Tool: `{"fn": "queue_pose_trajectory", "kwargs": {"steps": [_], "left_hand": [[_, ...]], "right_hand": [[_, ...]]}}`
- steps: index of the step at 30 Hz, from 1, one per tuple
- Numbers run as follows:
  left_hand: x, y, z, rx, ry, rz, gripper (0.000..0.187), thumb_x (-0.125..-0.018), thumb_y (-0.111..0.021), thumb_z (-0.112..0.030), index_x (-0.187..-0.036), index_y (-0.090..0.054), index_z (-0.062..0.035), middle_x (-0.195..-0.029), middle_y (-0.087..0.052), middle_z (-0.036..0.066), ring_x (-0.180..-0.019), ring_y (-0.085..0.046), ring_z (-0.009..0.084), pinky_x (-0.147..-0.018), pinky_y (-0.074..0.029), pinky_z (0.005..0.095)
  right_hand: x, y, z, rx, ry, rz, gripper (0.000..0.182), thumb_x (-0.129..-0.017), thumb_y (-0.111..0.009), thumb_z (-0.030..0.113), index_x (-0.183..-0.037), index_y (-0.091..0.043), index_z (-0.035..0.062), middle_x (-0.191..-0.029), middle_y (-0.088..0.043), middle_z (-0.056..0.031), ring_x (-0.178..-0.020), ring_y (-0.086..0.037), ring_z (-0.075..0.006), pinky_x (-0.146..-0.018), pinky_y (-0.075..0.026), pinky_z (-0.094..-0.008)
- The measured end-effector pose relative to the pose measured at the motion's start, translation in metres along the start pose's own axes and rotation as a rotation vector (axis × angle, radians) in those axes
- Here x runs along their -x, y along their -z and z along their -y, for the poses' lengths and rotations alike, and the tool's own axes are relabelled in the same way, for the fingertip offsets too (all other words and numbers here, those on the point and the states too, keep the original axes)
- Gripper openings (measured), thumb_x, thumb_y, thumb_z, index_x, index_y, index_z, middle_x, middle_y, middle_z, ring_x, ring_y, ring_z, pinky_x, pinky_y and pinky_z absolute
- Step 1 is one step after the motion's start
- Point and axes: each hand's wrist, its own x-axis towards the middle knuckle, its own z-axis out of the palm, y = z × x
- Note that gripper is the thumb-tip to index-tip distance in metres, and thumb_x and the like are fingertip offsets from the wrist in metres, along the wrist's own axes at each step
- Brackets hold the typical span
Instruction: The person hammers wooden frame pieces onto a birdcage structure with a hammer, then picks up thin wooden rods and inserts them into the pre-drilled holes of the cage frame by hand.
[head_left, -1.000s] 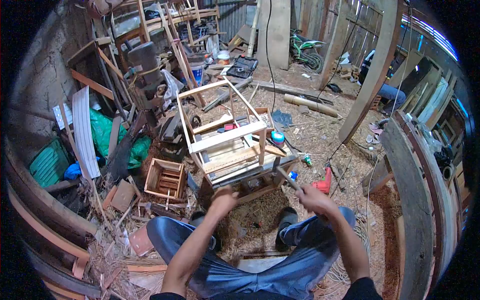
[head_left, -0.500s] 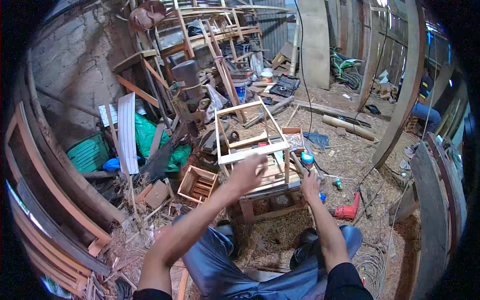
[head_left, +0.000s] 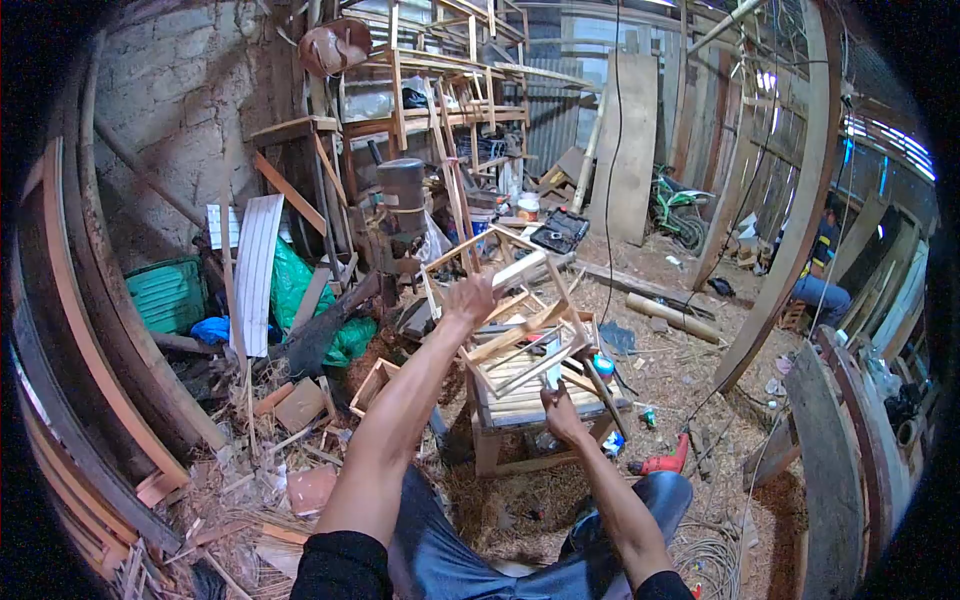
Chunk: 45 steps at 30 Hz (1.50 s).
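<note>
A light wooden frame (head_left: 520, 268) is tilted over a low slatted workbench (head_left: 510, 405). My left hand (head_left: 472, 300) is wrapped round the frame's upper rail at its left end. Below and to the right, my right hand (head_left: 562, 412) is closed on a pale, flat, narrow piece (head_left: 553, 366), which points up toward the frame's lower bars. What this piece is cannot be made out. A round container with a blue rim (head_left: 603, 365) is just right of the frame.
A red power drill (head_left: 662, 460) lies on the shavings-covered floor at the right. A wooden crate (head_left: 372, 388) is left of the bench. Farther off are an open black tool case (head_left: 562, 232), a wooden post (head_left: 790, 220) and a seated person (head_left: 822, 270).
The frame has gone from standing upright to tilted, with my left hand now gripping its rail. My right hand has moved left and now holds the pale piece. The view has shifted.
</note>
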Motion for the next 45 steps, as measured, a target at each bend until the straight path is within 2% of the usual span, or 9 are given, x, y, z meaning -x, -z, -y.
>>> {"fn": "queue_pose_trajectory", "kwargs": {"steps": [2,5,6,7,13,17,30,37,45], "left_hand": [[0.006,0.028,0.006,0.164,0.054,-0.175,0.029,-0.087,-0.060,-0.033,-0.086,-0.061,-0.0034,-0.069,-0.065,0.020,-0.059,-0.066,0.0341,-0.056,-0.053,0.0462],[0.000,0.071,0.031,0.204,0.147,-0.143,0.041,-0.087,-0.058,-0.043,-0.104,-0.062,-0.0057,-0.087,-0.066,0.024,-0.082,-0.064,0.0417,-0.073,-0.051,0.0503],[0.006,0.092,0.035,0.291,0.214,-0.214,0.040,-0.084,-0.062,-0.040,-0.109,-0.062,-0.0091,-0.090,-0.065,0.025,-0.086,-0.064,0.0410,-0.076,-0.050,0.0489],[0.004,0.096,0.056,0.397,0.136,-0.268,0.036,-0.080,-0.065,-0.037,-0.103,-0.066,-0.0102,-0.087,-0.066,0.023,-0.084,-0.065,0.0389,-0.074,-0.050,0.0481],[0.049,0.167,0.107,0.658,0.473,-0.321,0.045,-0.085,-0.062,-0.042,-0.093,-0.062,0.0020,-0.069,-0.063,0.011,-0.059,-0.060,0.0195,-0.055,-0.048,0.0356],[0.084,0.179,0.153,0.819,0.754,-0.192,0.039,-0.093,-0.053,-0.036,-0.097,-0.054,0.0028,-0.076,-0.058,0.011,-0.051,-0.050,0.0138,-0.042,-0.040,0.0293],[0.258,0.184,0.186,0.447,1.038,-0.293,0.037,-0.096,-0.050,-0.031,-0.109,-0.056,0.0023,-0.081,-0.067,0.010,-0.064,-0.061,0.0139,-0.062,-0.049,0.0277],[0.381,0.152,0.249,0.582,1.258,-0.289,0.032,-0.091,-0.058,-0.030,-0.104,-0.059,-0.0006,-0.070,-0.057,0.003,-0.063,-0.057,0.0138,-0.052,-0.049,0.0279],[0.451,0.073,0.316,0.779,1.266,-0.337,0.056,-0.091,-0.061,-0.024,-0.136,-0.037,-0.0021,-0.118,-0.059,0.010,-0.095,-0.061,0.0189,-0.071,-0.051,0.0340]], "right_hand": [[0.000,-0.006,0.035,-0.130,0.073,-0.102,0.076,-0.095,-0.044,0.047,-0.143,-0.017,-0.0060,-0.122,-0.052,-0.0292,-0.118,-0.050,-0.0360,-0.096,-0.040,-0.0411],[-0.031,-0.011,0.064,-0.272,0.424,-0.188,0.061,-0.100,-0.039,0.032,-0.147,-0.014,0.0016,-0.133,-0.047,-0.0213,-0.120,-0.047,-0.0279,-0.098,-0.037,-0.0356],[-0.060,-0.021,0.067,-0.473,0.450,-0.226,0.055,-0.101,-0.040,0.024,-0.147,-0.015,0.0045,-0.110,-0.055,-0.0099,-0.086,-0.050,-0.0153,-0.080,-0.043,-0.0277],[-0.035,-0.003,0.131,-0.313,0.331,-0.310,0.058,-0.101,-0.036,0.035,-0.146,-0.022,0.0007,-0.129,-0.048,-0.0134,-0.105,-0.045,-0.0206,-0.094,-0.036,-0.0333],[-0.055,-0.005,0.273,-0.749,0.266,0.028,0.032,-0.101,-0.036,0.034,-0.100,-0.049,0.0050,-0.077,-0.050,-0.0051,-0.062,-0.055,-0.0126,-0.057,-0.049,-0.0300],[-0.070,-0.038,0.302,-0.742,0.170,0.277,0.034,-0.100,-0.039,0.037,-0.106,-0.050,0.0047,-0.079,-0.051,-0.0040,-0.062,-0.052,-0.0109,-0.058,-0.049,-0.0270],[-0.049,-0.184,0.282,-0.447,0.346,0.691,0.032,-0.100,-0.041,0.031,-0.101,-0.054,0.0024,-0.077,-0.053,-0.0017,-0.060,-0.053,-0.0106,-0.057,-0.046,-0.0284],[-0.012,-0.298,0.270,0.019,0.500,0.666,0.027,-0.097,-0.042,0.022,-0.100,-0.052,-0.0023,-0.086,-0.064,-0.0255,-0.085,-0.062,-0.0436,-0.071,-0.046,-0.0497],[-0.012,-0.402,0.219,-0.028,0.529,0.587,0.031,-0.096,-0.044,0.022,-0.119,-0.050,0.0026,-0.092,-0.065,-0.0237,-0.085,-0.064,-0.0407,-0.076,-0.047,-0.0474]]}}
